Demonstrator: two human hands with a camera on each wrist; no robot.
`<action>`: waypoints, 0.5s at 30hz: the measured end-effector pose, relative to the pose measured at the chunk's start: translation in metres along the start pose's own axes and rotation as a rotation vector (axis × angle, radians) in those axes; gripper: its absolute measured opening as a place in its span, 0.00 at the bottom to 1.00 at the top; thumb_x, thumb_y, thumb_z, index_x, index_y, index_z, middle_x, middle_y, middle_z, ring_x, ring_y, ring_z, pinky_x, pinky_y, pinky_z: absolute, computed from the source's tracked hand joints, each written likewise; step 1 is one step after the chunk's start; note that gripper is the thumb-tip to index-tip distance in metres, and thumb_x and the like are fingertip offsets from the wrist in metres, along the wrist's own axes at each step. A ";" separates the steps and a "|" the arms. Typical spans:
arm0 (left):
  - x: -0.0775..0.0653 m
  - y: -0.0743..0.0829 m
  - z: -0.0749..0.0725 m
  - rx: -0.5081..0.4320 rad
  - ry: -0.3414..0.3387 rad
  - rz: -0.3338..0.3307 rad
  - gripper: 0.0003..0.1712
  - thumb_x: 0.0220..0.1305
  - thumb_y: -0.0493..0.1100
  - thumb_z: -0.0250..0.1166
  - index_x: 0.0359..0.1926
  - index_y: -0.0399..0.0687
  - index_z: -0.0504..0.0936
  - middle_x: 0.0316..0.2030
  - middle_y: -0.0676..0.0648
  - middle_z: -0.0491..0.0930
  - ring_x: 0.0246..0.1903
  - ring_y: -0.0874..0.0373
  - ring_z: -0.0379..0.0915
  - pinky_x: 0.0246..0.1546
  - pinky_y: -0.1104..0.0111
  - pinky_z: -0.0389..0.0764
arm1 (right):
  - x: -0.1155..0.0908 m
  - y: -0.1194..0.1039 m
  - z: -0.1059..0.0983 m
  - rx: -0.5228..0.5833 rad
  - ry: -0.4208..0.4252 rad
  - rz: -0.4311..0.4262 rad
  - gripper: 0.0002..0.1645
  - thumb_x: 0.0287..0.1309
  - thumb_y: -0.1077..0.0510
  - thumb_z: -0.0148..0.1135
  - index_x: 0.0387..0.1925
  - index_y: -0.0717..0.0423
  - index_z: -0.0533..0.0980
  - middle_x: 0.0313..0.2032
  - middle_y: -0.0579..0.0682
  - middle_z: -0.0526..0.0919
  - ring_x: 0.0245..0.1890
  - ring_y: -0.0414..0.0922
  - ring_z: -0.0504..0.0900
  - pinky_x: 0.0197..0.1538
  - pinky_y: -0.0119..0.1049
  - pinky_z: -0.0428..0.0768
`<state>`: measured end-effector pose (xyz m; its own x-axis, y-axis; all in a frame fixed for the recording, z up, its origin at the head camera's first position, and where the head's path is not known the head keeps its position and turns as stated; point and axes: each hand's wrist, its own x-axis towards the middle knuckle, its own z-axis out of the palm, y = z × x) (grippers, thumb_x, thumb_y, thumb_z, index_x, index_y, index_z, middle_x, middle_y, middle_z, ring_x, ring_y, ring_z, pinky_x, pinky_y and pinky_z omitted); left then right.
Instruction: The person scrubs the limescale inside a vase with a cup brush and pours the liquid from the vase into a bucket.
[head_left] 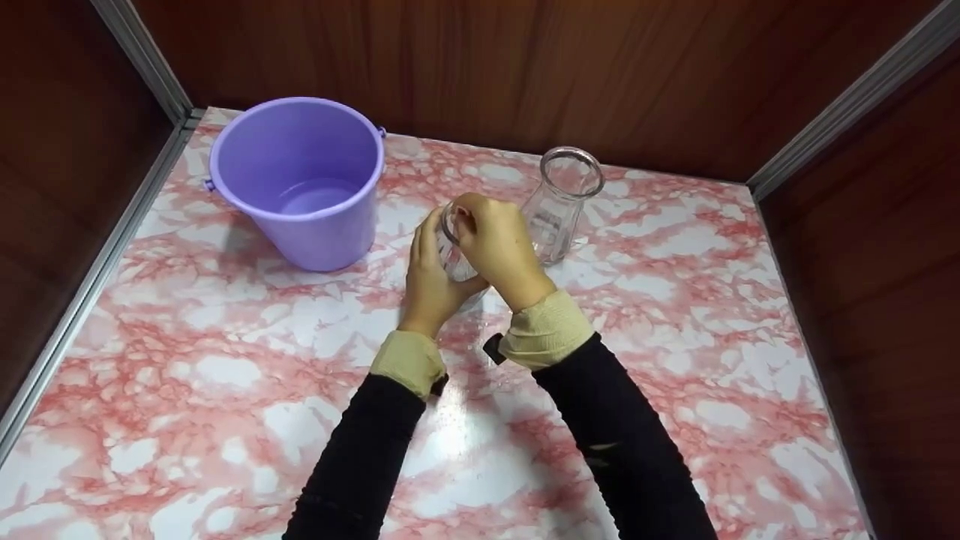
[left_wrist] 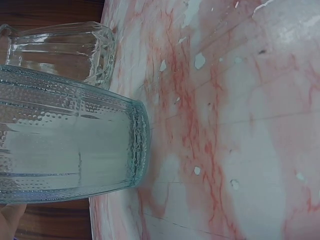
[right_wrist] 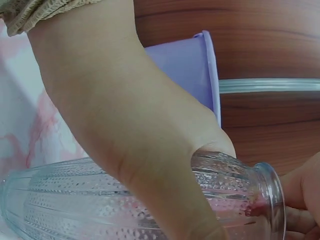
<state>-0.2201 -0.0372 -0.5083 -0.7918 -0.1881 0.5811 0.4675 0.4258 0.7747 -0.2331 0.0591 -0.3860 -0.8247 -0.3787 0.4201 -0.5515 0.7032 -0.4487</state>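
Observation:
My left hand (head_left: pixel 431 281) grips a clear glass vase (head_left: pixel 454 262) with a rounded rim and ribbed, dimpled sides. The right wrist view shows that hand wrapped round the vase's body (right_wrist: pixel 75 192), with the base at the left. At its mouth, my right hand (head_left: pixel 499 244) has its fingers curled over the rim; its fingertips are partly hidden. In the left wrist view the vase's thick base hangs close over the table. A second clear glass vase (head_left: pixel 555 217), flared at the top, stands upright just behind the right hand.
A purple bucket (head_left: pixel 330 240) stands at the back left, left of the hands. The table (head_left: pixel 225 420) has a red-and-white marbled top. Dark wood-grain panels (head_left: pixel 450 67) enclose it at the back and both sides, with metal strips at the corners.

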 end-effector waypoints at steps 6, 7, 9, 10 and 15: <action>0.000 -0.002 0.000 0.012 0.000 0.028 0.62 0.36 0.57 0.80 0.68 0.37 0.58 0.63 0.39 0.66 0.64 0.52 0.60 0.68 0.66 0.58 | -0.003 0.000 0.003 0.065 0.071 0.011 0.06 0.59 0.65 0.60 0.35 0.62 0.82 0.27 0.52 0.83 0.25 0.43 0.79 0.30 0.34 0.78; 0.000 -0.002 0.000 0.015 0.000 0.033 0.62 0.36 0.57 0.80 0.68 0.36 0.58 0.63 0.39 0.66 0.64 0.52 0.60 0.68 0.66 0.57 | -0.004 0.000 0.003 0.077 0.078 0.013 0.06 0.59 0.64 0.60 0.35 0.62 0.82 0.26 0.51 0.83 0.25 0.43 0.78 0.29 0.33 0.77; 0.000 -0.002 0.001 0.018 0.000 0.044 0.61 0.36 0.57 0.79 0.67 0.36 0.59 0.63 0.38 0.66 0.64 0.52 0.59 0.68 0.66 0.57 | -0.004 0.000 0.004 0.099 0.089 0.016 0.06 0.60 0.63 0.60 0.35 0.61 0.82 0.26 0.51 0.83 0.24 0.42 0.77 0.29 0.33 0.76; 0.001 -0.002 0.001 0.021 0.001 0.048 0.61 0.36 0.57 0.79 0.67 0.35 0.59 0.63 0.39 0.66 0.64 0.52 0.59 0.69 0.66 0.56 | -0.005 0.000 0.004 0.107 0.093 0.017 0.06 0.61 0.63 0.60 0.35 0.61 0.82 0.26 0.50 0.83 0.25 0.41 0.78 0.30 0.33 0.77; 0.001 -0.002 0.000 0.023 0.001 0.037 0.61 0.36 0.55 0.80 0.68 0.37 0.59 0.63 0.39 0.65 0.64 0.52 0.59 0.69 0.66 0.56 | -0.005 -0.001 0.005 0.154 0.107 0.011 0.08 0.64 0.62 0.57 0.37 0.61 0.81 0.31 0.51 0.84 0.30 0.41 0.82 0.35 0.29 0.80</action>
<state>-0.2218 -0.0377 -0.5091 -0.7738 -0.1732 0.6093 0.4870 0.4525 0.7471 -0.2290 0.0579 -0.3915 -0.8174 -0.2993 0.4922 -0.5618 0.6033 -0.5661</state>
